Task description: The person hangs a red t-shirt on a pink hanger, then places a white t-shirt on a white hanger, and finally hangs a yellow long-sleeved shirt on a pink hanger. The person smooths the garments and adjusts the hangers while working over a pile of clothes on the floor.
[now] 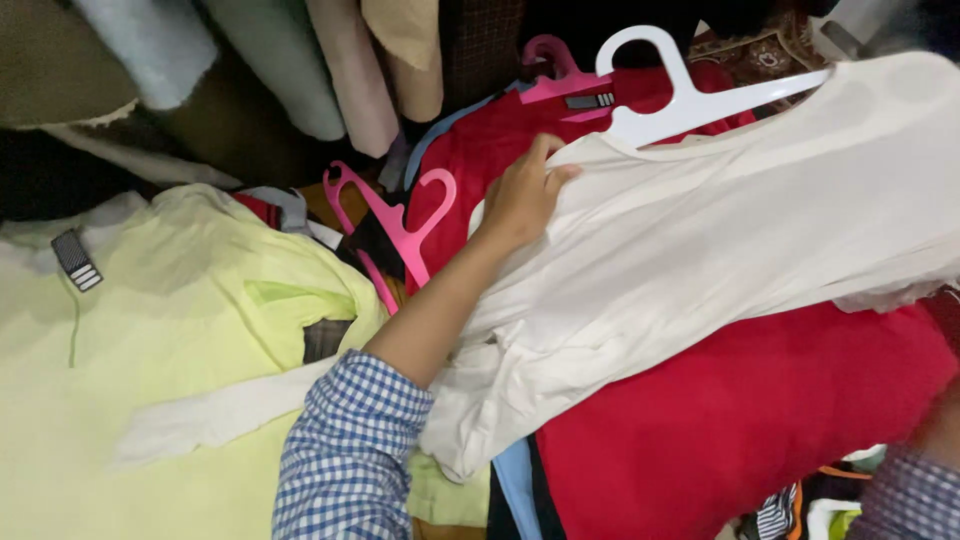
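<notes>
Several garments fill the frame in a loose heap. Largest is the yellow shirt [150,330], spread over the left half from mid-height to the bottom edge, with a small striped tag near its collar at far left. Next comes the red garment [740,420], covering the lower right and showing again at upper centre. Across it, from the upper right corner down to bottom centre, lies the white shirt [720,240], thin, creased and cream-toned, its neckline threaded on a white hanger [680,100] whose hook curls at top centre. Rolls of fabric [280,60] in olive, pale blue, grey-green, pink and tan hang along the upper left. A patterned rug [765,55] shows at top right.

Two pink hangers lie between the piles: one [400,225] at centre left, just beside the forearm, and a second [560,75] at top centre, partly under the white hanger.

At centre, the left hand [525,195] reaches up from a blue checked sleeve [350,450] and pinches the white shirt's neckline edge, fingers curled over the cloth, thumb beneath. Only the right arm's sleeve [915,490] shows at the bottom right corner; the right hand itself is out of frame.
</notes>
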